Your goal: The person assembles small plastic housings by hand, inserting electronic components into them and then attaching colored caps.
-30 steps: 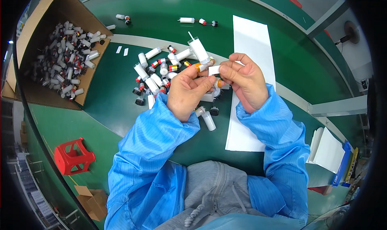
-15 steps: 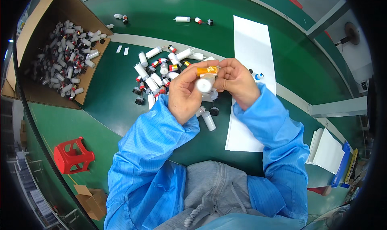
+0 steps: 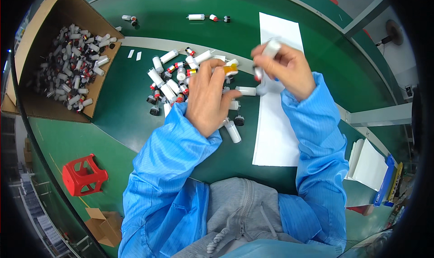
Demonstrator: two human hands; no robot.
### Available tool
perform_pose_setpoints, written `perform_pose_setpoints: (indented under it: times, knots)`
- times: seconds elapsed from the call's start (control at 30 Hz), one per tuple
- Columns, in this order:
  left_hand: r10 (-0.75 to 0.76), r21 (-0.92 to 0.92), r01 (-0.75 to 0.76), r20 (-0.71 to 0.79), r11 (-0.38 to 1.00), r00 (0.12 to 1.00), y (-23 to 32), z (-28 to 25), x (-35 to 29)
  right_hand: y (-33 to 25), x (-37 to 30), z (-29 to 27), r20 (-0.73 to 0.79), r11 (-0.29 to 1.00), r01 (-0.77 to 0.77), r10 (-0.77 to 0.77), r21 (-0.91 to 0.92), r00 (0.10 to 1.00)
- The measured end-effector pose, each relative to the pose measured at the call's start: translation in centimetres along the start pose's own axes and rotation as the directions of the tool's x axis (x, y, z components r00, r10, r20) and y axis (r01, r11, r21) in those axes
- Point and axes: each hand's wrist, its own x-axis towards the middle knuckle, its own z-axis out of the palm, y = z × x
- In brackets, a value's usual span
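My left hand (image 3: 205,95) hovers palm down over the pile's right side, its thumb and fingers apart. A shiny orange wrapped piece (image 3: 231,69) is at its index fingertip; I cannot tell whether it is stuck there. My right hand (image 3: 291,70) is raised above the white sheet, its fingers closed round a white plastic cylinder (image 3: 272,48), slightly blurred. A small red and dark part (image 3: 257,73) shows under those fingers. Between the hands, another white cylinder (image 3: 246,91) lies on its side. The pile (image 3: 169,90) mixes white cylinders with small red, black and yellow motor-like parts.
A tilted cardboard box (image 3: 106,77) full of similar parts stands at the left. The long white sheet (image 3: 275,140) lies right of the pile. Separate parts (image 3: 196,17) lie farther back. A red stool (image 3: 84,174) stands on the floor; papers (image 3: 367,165) lie at right.
My hands have come apart. The right has moved up and right with the white cylinder, and the left has opened over the pile. A cylinder now shows lying between them.
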Motion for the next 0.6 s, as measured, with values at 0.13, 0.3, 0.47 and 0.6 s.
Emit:
perform_pose_setpoints:
  times: [0.13,0.3,0.47,0.6]
  knots:
    - [0.043,0.3,-0.054,0.043,0.952,0.998,-1.3,0.4,-0.4,4.0,1.5,0.2,-0.185,0.961,0.265,-0.275,-0.08,0.943]
    - [0.075,0.284,-0.087,0.055,0.955,0.996,-1.6,0.7,-0.4,6.1,0.2,1.9,0.343,0.459,0.302,0.005,-0.835,0.939]
    - [-0.04,0.24,-0.013,0.211,0.971,0.977,-0.8,-0.2,0.1,4.6,0.5,1.7,0.269,0.96,0.128,-0.059,-0.247,0.961]
    - [-0.182,-0.691,0.217,0.126,0.689,0.975,0.2,-0.5,0.0,0.3,-0.7,2.1,0.174,0.985,0.063,-0.09,0.159,0.981]
